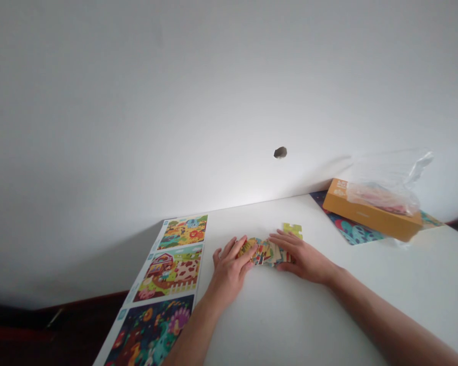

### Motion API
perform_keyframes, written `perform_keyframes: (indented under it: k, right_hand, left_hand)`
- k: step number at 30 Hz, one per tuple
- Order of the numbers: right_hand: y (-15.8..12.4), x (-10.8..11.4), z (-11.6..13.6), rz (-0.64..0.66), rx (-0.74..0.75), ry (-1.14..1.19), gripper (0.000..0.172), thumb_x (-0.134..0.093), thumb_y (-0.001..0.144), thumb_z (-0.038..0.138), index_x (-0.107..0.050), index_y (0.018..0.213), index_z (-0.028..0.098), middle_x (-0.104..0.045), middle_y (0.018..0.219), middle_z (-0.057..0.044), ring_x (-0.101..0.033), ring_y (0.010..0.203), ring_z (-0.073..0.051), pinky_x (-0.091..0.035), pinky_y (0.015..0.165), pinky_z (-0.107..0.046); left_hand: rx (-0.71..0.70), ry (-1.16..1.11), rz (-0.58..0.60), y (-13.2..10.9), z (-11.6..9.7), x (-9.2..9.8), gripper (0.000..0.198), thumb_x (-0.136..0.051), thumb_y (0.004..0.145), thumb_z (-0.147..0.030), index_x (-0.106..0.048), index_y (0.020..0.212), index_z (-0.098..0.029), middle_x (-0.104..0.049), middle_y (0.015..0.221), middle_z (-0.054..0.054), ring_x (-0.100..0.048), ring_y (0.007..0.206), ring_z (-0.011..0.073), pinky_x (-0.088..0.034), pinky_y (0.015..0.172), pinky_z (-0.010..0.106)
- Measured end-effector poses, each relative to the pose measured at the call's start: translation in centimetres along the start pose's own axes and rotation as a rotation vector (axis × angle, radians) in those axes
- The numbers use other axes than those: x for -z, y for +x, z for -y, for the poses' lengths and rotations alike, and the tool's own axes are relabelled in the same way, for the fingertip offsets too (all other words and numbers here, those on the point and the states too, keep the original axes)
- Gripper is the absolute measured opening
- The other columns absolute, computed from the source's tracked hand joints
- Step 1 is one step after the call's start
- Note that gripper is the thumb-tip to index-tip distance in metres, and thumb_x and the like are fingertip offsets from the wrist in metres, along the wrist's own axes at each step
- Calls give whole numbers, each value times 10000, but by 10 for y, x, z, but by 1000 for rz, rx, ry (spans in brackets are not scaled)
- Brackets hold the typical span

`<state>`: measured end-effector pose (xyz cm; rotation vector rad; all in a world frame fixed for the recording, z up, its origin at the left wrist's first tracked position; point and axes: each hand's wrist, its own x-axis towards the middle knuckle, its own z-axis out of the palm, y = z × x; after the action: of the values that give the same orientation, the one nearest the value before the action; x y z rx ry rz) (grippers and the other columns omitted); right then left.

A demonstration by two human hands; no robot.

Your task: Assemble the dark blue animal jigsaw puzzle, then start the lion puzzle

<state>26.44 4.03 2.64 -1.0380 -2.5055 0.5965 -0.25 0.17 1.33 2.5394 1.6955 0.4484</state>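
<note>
We show the person's own two arms; the left forearm [191, 340] reaches in from 7 o'clock, the right forearm [389, 317] from 4 o'clock; both run bare to the frame's edge, slim and tapering to narrow wrists; the left hand [229, 272] and the right hand [303, 256] have long, slender fingers; the fingernails are too small for us to make out.

White table [275, 325], puzzle pieces [267, 252], orange box [372, 211]
</note>
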Motion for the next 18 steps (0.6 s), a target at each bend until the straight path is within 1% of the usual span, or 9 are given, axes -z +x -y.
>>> perform_keyframes:
  k: [1, 3, 6, 8, 9, 11, 14, 16, 18]
  right_hand:
    - [0, 1, -3, -17, -6, -18, 709, -618, 894, 503, -354, 1510, 269, -396, 1544, -93, -267, 1460, -326, -256, 1180, -561]
    - [-1, 3, -8, -43, -17, -72, 649, -623, 905, 438, -383, 1492, 300, -394, 1547, -79, -246, 1465, -341, -244, 1169, -599]
    - [-2, 3, -14, -63, -71, -145, 533, -552, 940, 255, -438, 1454, 338, -411, 1539, -59, -249, 1462, -353, -233, 1143, -652]
    - [-3, 3, -15, -85, -116, -171, 562, -479, 931, 139, -434, 1456, 335, -396, 1547, -58, -237, 1467, -345, -220, 1135, -669]
    - [-3, 3, -14, -93, -122, -173, 591, -458, 919, 111, -417, 1467, 330, -372, 1560, -59, -221, 1472, -341, -212, 1134, -673]
    - [-4, 2, -9, -80, -88, -158, 620, -467, 912, 134, -374, 1493, 329, -304, 1592, -60, -182, 1482, -344, -193, 1134, -679]
    - [-2, 0, 0, 0, -19, -138, 650, -566, 912, 319, -324, 1513, 364, -239, 1614, -50, -137, 1483, -385, -148, 1125, -708]
    - [0, -3, 2, 21, -32, -154, 665, -576, 916, 390, -295, 1519, 383, -239, 1614, -40, -128, 1483, -392, -130, 1122, -718]
    - [2, -7, 0, 5, -78, -188, 634, -536, 945, 364, -274, 1521, 403, -246, 1614, -24, -122, 1488, -378, -133, 1119, -723]
  left_hand:
    - [-4, -1, 3, 0, -1, 0, 557, -527, 957, -216, -394, 1450, -439, -399, 1555, 13, -365, 1413, 303, -323, 1065, 574]
    - [4, 1, 10, 0, -3, 1, 606, -567, 935, -252, -354, 1479, -412, -382, 1564, 33, -346, 1425, 316, -299, 1085, 589]
    - [62, 5, 14, 0, -5, 3, 650, -604, 914, -312, -326, 1495, -403, -353, 1578, 58, -327, 1429, 352, -272, 1082, 639]
    - [84, 3, 12, 1, -5, 3, 642, -596, 919, -351, -323, 1498, -401, -318, 1593, 69, -305, 1436, 374, -263, 1070, 671]
    - [77, -1, 10, 1, -4, 3, 632, -586, 925, -362, -323, 1498, -401, -296, 1603, 71, -288, 1442, 379, -259, 1067, 679]
    - [43, -7, 5, 1, -4, 3, 609, -567, 936, -369, -328, 1495, -409, -257, 1618, 65, -260, 1452, 383, -252, 1068, 682]
    - [40, -3, 3, 2, -4, 1, 609, -570, 933, -381, -331, 1491, -425, -252, 1620, 60, -260, 1444, 405, -242, 1059, 698]
    - [79, 12, -4, 3, -4, 0, 626, -575, 925, -406, -320, 1496, -427, -258, 1617, 67, -264, 1436, 430, -242, 1040, 721]
    - [119, 27, -20, 4, -4, -1, 638, -575, 918, -438, -314, 1500, -424, -257, 1616, 79, -260, 1433, 449, -246, 1027, 735]
